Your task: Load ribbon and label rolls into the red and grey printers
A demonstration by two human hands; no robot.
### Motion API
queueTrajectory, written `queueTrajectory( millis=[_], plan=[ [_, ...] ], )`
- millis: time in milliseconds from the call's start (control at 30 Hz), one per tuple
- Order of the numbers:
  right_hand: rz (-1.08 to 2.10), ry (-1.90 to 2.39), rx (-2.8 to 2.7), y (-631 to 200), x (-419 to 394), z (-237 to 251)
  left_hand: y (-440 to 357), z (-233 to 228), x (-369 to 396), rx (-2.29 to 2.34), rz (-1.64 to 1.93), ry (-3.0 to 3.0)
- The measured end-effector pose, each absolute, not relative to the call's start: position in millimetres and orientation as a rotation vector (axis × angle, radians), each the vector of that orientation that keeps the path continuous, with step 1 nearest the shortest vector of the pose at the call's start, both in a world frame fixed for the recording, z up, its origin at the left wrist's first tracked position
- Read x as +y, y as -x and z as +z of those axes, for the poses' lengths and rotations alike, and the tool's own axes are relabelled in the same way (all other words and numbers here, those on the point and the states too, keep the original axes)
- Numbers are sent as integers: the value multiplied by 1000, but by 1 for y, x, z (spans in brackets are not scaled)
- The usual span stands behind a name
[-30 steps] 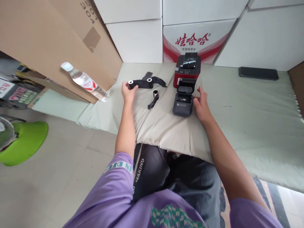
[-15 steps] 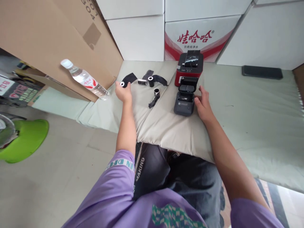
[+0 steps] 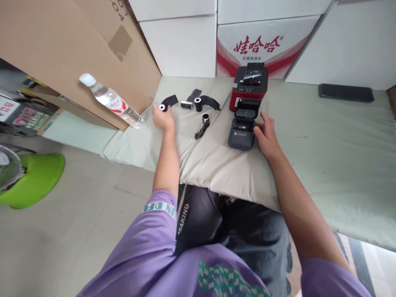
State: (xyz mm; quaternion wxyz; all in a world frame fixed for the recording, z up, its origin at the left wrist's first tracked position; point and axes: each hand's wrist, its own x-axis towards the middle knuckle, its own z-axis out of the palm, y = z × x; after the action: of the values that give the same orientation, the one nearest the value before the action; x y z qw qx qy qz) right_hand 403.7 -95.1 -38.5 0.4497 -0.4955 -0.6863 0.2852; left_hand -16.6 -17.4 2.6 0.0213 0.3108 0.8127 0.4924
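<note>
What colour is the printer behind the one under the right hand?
Red with a black top, clearest in the head view, just beyond the dark grey printer.

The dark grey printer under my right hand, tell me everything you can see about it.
The dark grey printer is a small, boxy unit with rounded corners that looks like matte plastic. Its lid is flipped open and stands up at the far end, showing a dark compartment inside. A pale label sits on its top face. It lies flat on the beige cushion, directly in front of the red printer. The right hand rests against its right side.
</note>
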Motion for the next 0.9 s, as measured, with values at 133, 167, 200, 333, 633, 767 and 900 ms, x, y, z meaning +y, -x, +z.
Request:
queueTrajectory(
  millis=[133,167,200,333,633,767,900],
  plan=[
    [710,1224,-1698,-404,-95,-39,19,2,-19,2519,1427,-934],
    [712,1227,-1699,-404,-95,-39,19,1,-18,2491,1418,-929],
    [712,1231,-1699,-404,-95,-39,20,-1,-17,2473,1418,-930],
    [709,1233,-1704,-404,-95,-39,20,-2,-16,2507,1414,-936],
    [708,1238,-1697,-403,-97,-36,-13,25,-34,2171,1823,-1621],
    [698,1232,-1701,-403,-98,-36,-38,18,-29,1709,1592,-1630],
    [693,1228,-1714,-403,-97,-37,-52,5,-20,1601,1471,-1608]
  ],
)
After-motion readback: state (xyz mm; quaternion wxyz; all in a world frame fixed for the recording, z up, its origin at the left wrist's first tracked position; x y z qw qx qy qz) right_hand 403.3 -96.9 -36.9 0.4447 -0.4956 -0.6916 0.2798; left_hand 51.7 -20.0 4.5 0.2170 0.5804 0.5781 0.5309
